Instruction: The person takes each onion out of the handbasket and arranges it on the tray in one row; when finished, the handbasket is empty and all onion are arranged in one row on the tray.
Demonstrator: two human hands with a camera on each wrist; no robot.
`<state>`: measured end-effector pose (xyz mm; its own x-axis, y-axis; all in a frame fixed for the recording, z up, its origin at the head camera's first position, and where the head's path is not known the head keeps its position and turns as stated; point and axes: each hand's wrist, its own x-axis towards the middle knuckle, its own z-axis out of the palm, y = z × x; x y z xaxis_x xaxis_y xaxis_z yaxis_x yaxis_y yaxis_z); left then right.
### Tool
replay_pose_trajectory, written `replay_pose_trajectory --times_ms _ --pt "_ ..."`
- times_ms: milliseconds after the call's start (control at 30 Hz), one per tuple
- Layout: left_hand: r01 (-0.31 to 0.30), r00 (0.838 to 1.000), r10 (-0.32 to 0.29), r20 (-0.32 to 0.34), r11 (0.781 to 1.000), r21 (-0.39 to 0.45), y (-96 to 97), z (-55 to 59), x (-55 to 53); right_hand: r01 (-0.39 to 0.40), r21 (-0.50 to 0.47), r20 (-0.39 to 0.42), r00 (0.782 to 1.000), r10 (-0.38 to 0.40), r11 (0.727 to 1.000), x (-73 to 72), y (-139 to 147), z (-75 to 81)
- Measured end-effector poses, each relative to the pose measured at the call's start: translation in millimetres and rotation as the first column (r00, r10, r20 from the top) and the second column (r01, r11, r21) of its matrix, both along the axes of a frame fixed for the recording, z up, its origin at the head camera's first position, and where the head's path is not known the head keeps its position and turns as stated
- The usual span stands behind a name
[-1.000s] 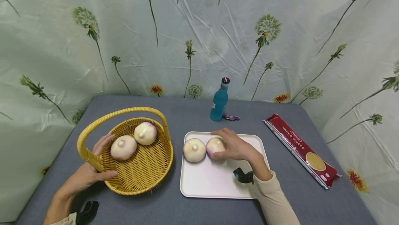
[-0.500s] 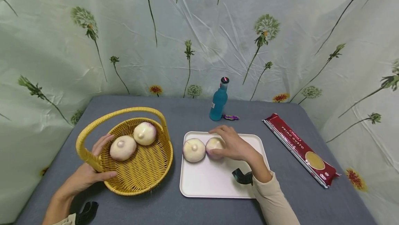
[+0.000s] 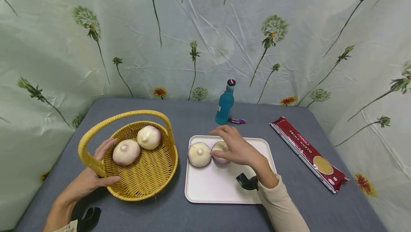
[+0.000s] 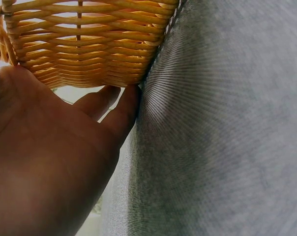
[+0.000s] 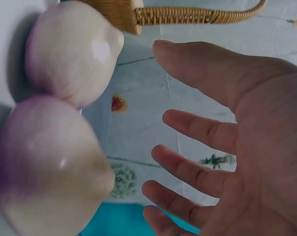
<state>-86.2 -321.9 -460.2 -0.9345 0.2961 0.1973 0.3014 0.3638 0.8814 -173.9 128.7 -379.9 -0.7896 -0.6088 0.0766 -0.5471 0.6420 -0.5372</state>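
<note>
Okay, right hand (image 3: 236,147) shifted left, spread over bulbs (image 3: 199,155) on tray (image 3: 218,189) (holding nothing), so seemingly no pickup yet; left hand (image 3: 86,182) grips basket (image 3: 146,176).

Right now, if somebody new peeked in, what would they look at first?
Probably the bright yellow woven basket with an arched handle, on the left of the grey table, holding two round white-and-purple vegetables. Next, the person's open right hand, over one of two matching vegetables on the white rectangular tray. Then the bright blue bottle with a dark cap, standing behind the tray.
</note>
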Motion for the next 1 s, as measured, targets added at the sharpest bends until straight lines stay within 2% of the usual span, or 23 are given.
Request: replay_pose_trajectory --times_ms 167,400,600,700,800,1000 --pt "-0.006 1.0 0.006 -0.01 1.0 -0.015 -0.7 0.5 -0.7 -0.046 -0.009 -0.02 0.999 0.046 0.999 0.6 -9.4 6.3" --pt "-0.006 1.0 0.006 0.02 1.0 0.006 -0.4 0.4 -2.0 -0.108 -0.015 -0.03 0.994 0.107 0.994 6.7 -28.3 13.0" --pt "-0.012 1.0 0.012 0.013 1.0 -0.005 -0.7 0.8 -0.2 -0.182 -0.008 -0.043 0.983 0.181 0.983 13.8 -47.0 16.3" --pt "-0.011 1.0 0.011 0.014 1.0 -0.003 -1.0 0.5 0.0 -0.222 -0.002 -0.022 0.975 0.222 0.975 17.1 -56.0 17.7" --pt "-0.008 0.999 0.008 0.038 1.0 0.022 -1.7 -0.4 0.2 -0.28 0.008 0.003 0.96 0.28 0.96 19.7 -65.9 18.8" --pt "-0.008 0.998 0.005 0.055 0.999 0.043 -2.2 -1.0 1.4 -0.403 0.05 -0.014 0.914 0.404 0.914 22.1 -86.3 22.2"
